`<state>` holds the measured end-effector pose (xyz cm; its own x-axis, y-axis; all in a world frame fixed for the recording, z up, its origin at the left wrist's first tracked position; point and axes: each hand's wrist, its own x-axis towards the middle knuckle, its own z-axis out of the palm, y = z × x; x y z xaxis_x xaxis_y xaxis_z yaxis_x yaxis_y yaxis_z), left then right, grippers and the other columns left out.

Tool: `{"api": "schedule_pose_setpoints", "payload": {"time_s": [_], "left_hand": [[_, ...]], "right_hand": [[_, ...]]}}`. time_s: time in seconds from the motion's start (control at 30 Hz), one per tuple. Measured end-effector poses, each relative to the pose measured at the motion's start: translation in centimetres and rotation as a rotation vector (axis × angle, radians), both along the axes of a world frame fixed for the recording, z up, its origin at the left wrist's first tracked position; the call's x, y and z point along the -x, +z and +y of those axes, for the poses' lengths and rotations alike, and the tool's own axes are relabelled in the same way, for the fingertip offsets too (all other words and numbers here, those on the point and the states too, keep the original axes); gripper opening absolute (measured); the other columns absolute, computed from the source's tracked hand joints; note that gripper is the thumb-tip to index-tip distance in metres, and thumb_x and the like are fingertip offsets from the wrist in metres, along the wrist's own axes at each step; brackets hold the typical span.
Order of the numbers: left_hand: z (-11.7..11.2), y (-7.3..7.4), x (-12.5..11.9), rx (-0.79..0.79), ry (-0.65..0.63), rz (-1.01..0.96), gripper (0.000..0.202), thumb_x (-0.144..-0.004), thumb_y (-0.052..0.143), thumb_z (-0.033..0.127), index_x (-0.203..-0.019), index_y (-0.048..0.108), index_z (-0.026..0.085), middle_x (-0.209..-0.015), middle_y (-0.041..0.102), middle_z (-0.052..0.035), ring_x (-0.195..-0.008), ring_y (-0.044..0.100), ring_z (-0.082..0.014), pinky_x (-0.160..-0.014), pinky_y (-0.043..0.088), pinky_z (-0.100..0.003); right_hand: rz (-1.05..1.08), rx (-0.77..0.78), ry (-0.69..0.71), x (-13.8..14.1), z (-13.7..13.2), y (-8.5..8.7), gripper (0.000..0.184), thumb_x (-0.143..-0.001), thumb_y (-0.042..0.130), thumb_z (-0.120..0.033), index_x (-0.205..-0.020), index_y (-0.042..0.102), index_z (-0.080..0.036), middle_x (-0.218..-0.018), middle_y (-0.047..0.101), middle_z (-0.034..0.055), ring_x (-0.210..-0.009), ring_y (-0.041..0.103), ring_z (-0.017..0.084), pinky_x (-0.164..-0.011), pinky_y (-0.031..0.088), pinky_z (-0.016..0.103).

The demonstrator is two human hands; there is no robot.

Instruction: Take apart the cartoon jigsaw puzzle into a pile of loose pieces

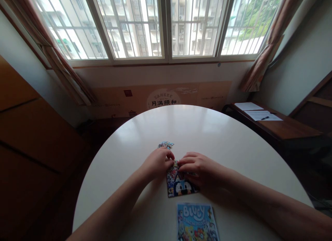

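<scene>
A partly joined colourful jigsaw puzzle (pixel 180 185) lies on the round white table (pixel 220 137) in front of me. My left hand (pixel 158 162) rests curled at the puzzle's upper left edge, fingertips pinched on a piece there. My right hand (pixel 199 167) lies over the puzzle's upper right part, fingers pressed together and bent toward the left hand. The fingertips of both hands nearly meet. A small cluster of loose puzzle pieces (pixel 166 144) sits just beyond my left hand. The puzzle's printed picture card (pixel 196 222) lies nearer me.
A dark wooden side table (pixel 282 126) with papers (pixel 261 115) and a pen stands at the right. A barred window (pixel 166 24) with curtains fills the far wall. A wooden cabinet (pixel 28 137) stands at the left.
</scene>
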<state>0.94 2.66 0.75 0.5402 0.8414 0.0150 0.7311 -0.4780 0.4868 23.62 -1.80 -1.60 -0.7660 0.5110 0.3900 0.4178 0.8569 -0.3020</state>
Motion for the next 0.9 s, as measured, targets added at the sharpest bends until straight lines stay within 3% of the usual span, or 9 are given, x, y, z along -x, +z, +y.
{"api": "schedule_pose_setpoints", "payload": {"time_s": [0.3,0.57,0.7,0.9], "left_hand": [[0.1,0.5,0.0,0.14,0.045,-0.012,0.012,-0.077,0.066,0.023,-0.084,0.074,0.021,-0.084,0.071,-0.0021,-0.079,0.065,-0.0205,-0.069,0.048,-0.03],[0.5,0.1,0.4,0.199,0.031,-0.119,0.008,-0.076,0.067,0.024,-0.082,0.071,0.02,-0.082,0.072,-0.0012,-0.076,0.064,-0.0194,-0.071,0.048,-0.03],[0.8,-0.2,0.5,0.218,0.044,-0.211,0.011,-0.073,0.068,0.024,-0.082,0.069,0.019,-0.082,0.071,-0.0021,-0.075,0.063,-0.0189,-0.069,0.048,-0.03],[2.3,0.0,1.9,0.176,0.176,-0.476,0.017,-0.073,0.069,0.033,-0.079,0.064,0.018,-0.078,0.071,-0.0044,-0.075,0.065,-0.02,-0.071,0.05,-0.032]], "right_hand": [[-0.036,0.011,-0.029,0.1,-0.6,0.6,0.024,-0.091,0.06,-0.022,-0.114,0.068,-0.024,-0.122,0.069,0.0026,-0.111,0.061,0.017,-0.102,0.047,0.036],[-0.041,0.027,-0.03,0.1,-0.6,0.7,0.025,-0.092,0.061,-0.022,-0.115,0.069,-0.024,-0.121,0.069,0.0024,-0.113,0.061,0.018,-0.103,0.047,0.037],[-0.04,0.035,-0.028,0.1,-0.7,0.7,0.026,-0.091,0.061,-0.021,-0.115,0.069,-0.024,-0.121,0.069,0.0013,-0.113,0.061,0.018,-0.104,0.047,0.036],[-0.055,0.03,-0.047,0.0,-0.8,0.6,0.026,-0.093,0.061,-0.023,-0.117,0.069,-0.025,-0.125,0.068,0.002,-0.115,0.061,0.018,-0.102,0.048,0.037]]}}
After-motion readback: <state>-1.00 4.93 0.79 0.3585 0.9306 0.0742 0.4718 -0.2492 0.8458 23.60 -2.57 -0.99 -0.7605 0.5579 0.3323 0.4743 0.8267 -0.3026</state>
